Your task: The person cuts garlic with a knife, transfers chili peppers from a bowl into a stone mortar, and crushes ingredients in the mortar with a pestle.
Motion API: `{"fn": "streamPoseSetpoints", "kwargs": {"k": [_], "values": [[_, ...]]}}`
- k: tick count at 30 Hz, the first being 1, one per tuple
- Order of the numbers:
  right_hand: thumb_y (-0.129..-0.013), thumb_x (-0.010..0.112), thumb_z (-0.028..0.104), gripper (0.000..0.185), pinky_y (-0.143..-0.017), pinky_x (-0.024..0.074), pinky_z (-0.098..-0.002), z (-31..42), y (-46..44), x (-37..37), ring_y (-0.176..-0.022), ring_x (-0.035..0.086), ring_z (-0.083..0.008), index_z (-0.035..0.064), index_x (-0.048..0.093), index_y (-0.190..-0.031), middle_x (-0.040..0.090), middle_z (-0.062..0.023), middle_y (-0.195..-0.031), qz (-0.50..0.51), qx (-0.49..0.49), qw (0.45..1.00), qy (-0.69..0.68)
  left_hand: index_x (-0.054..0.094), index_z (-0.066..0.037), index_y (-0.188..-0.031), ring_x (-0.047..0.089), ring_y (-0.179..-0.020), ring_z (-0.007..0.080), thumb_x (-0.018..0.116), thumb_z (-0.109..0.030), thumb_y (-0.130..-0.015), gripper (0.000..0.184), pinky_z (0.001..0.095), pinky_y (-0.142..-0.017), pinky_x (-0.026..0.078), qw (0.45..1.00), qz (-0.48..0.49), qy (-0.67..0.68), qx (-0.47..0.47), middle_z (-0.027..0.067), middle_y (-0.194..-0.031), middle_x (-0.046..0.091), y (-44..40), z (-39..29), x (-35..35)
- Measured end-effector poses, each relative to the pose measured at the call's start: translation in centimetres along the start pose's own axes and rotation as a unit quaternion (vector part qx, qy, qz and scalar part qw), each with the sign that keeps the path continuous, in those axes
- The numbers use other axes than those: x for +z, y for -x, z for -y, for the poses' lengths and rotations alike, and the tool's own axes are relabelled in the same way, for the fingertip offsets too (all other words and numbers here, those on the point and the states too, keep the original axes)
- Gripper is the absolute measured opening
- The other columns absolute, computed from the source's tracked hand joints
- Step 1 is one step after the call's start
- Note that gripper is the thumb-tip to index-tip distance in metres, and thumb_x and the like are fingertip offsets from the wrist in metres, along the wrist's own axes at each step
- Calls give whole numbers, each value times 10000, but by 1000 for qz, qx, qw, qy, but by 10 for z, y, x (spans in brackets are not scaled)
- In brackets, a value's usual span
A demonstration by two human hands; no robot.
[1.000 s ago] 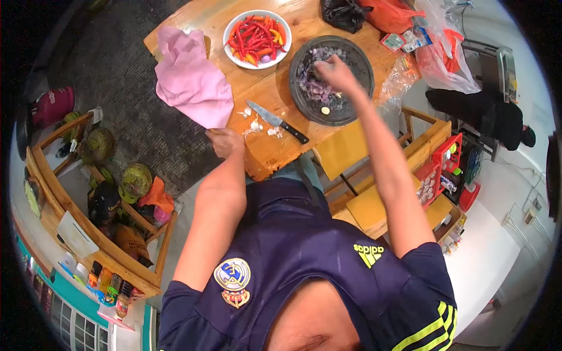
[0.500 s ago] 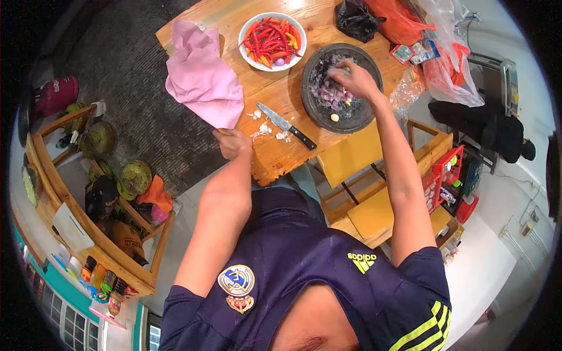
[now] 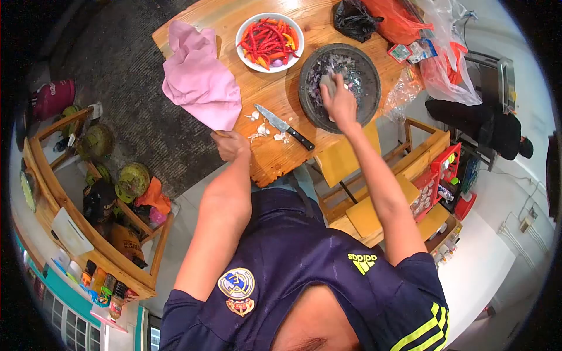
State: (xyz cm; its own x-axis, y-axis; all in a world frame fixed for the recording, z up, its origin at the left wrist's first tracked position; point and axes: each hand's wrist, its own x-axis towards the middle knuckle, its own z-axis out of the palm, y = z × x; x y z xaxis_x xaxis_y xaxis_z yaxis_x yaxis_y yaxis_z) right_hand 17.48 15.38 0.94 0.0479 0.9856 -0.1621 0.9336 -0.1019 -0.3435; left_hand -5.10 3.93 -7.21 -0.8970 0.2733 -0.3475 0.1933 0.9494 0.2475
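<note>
My right hand (image 3: 341, 106) is closed around a grey stone pestle (image 3: 328, 86) inside a round dark stone mortar (image 3: 371, 104). Chopped purple shallots (image 3: 342, 61) and pale bits lie in the bowl, partly hidden by the hand. At the table's left edge, my left hand (image 3: 234, 145) has its fingers curled round the wooden table (image 3: 268, 167), just below the tip of a pink cloth (image 3: 205, 82). Between the hands lies a black-handled knife (image 3: 284, 126) beside white garlic skins (image 3: 260, 131).
Behind the knife stands a white bowl (image 3: 241, 57) of red and orange chillies. Black and orange plastic bags (image 3: 356, 20) crowd the far right corner. Yellow stools (image 3: 345, 158) stand by the near side; another person in black (image 3: 494, 128) is at the right.
My right hand has come nearer to me and left within the mortar, and the pestle now shows. The shallots look more spread out. My left hand stays at the table edge.
</note>
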Motion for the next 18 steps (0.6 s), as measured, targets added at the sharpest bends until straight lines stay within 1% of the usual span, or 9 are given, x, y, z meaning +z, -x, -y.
{"fn": "streamPoseSetpoints", "kwargs": {"k": [2,5,8,9,11,12,14,15,18], "values": [[-848,566,330,343,-635,481,-498,8,8,7,-716,602,-449,105,461,-1084,620,-261,-780,-26,0,1000,-14,475,-72,-1082,597,-733,454,329,-357,-906,365,562,-653,447,1000,-7,-2,-3,251,-777,628,-3,1,-1],[-829,577,345,376,-643,483,-489,4,-4,4,-729,600,-453,76,466,-1068,621,-262,-790,17,17,1000,-12,468,-77,-1119,599,-743,453,330,-365,-904,385,558,-661,449,1000,-7,3,5,254,-780,629,0,-2,0],[-821,581,383,387,-585,482,-470,-24,-53,8,-641,607,-420,77,469,-1030,615,-236,-705,-4,-44,999,-5,462,-82,-1149,603,-754,446,330,-374,-903,405,555,-669,450,1000,7,-5,-2,253,-778,630,0,1,-3],[-814,584,397,402,-591,482,-462,-35,-67,2,-642,612,-409,67,472,-1014,618,-231,-712,81,40,992,-88,461,-84,-1157,605,-757,443,329,-377,-902,411,554,-671,451,1000,16,-5,-7,253,-779,630,1,-1,-5],[-804,589,426,437,-596,484,-440,-28,-71,-15,-623,618,-389,59,477,-1013,626,-222,-734,172,120,962,-174,461,-85,-1159,606,-759,439,327,-380,-903,413,552,-674,452,1000,18,3,-11,251,-778,631,0,-6,-6],[-808,590,414,420,-603,484,-455,-31,-57,8,-648,618,-411,73,479,-1028,629,-231,-753,28,-12,998,-63,462,-85,-1154,606,-757,439,325,-381,-904,410,551,-675,451,1000,13,6,-9,250,-777,631,-1,-7,-5],[-811,588,406,401,-630,483,-466,-1,-20,19,-696,620,-424,73,490,-1013,629,-248,-800,-53,2,999,-12,462,-83,-1144,605,-754,438,322,-381,-905,406,549,-674,451,1000,11,-1,-7,248,-774,630,1,-2,-6],[-813,585,399,392,-640,482,-475,-3,-15,21,-754,619,-428,63,498,-995,622,-267,-862,-61,6,998,-25,461,-81,-1139,604,-752,438,321,-381,-906,405,549,-673,450,1000,10,-2,-5,248,-773,630,0,-4,-5],[-819,579,369,387,-638,477,-493,-21,-57,-1,-734,619,-431,50,476,-1013,628,-249,-780,-25,-1,998,-63,462,-72,-1119,603,-746,438,320,-382,-907,401,551,-669,446,1000,14,-7,-3,247,-772,628,1,1,-4]]}}
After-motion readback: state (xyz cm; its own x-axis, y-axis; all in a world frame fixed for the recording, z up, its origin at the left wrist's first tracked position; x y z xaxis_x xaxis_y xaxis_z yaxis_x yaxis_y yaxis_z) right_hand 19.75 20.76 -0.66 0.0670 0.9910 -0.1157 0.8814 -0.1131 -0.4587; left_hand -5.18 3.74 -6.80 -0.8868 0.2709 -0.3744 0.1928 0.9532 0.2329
